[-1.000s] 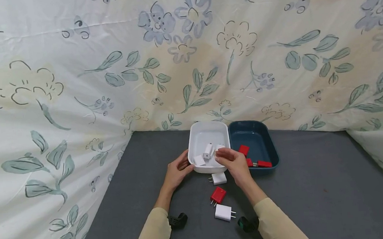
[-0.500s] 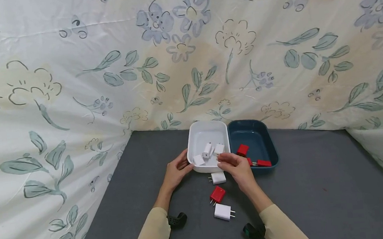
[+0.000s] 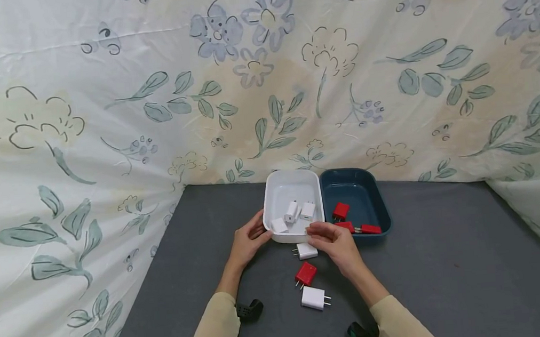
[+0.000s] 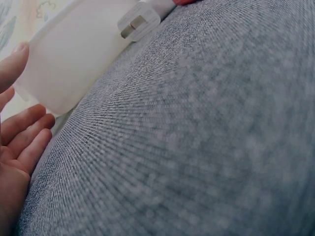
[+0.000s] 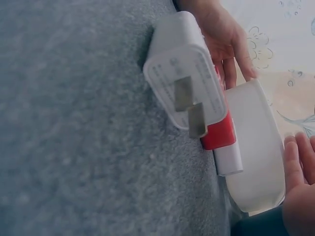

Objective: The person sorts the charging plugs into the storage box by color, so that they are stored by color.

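Steadiness likely explains the left hand (image 3: pixel 247 242) spread against the white tray (image 3: pixel 290 238). The right hand (image 3: pixel 338 242) — relaxed, seemingly empty — is alongside.

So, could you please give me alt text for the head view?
A left hand touches a white tray of white chargers, with a right hand at its near right corner. A dark blue tray of red chargers sits beside it; one red charger and two white chargers lie nearer on gray cloth.

Can see pale cloth (image 3: pixel 283 98) at back w/ blue blooms (image 3: pixel 268 17) & grn leaves (image 3: pixel 75 220); dk grey tabletop (image 3: pixel 449 228) below, fabric-like close up; tiny speck (image 3: pixel 456 265) at R, poss. stain, too sm. to tell.
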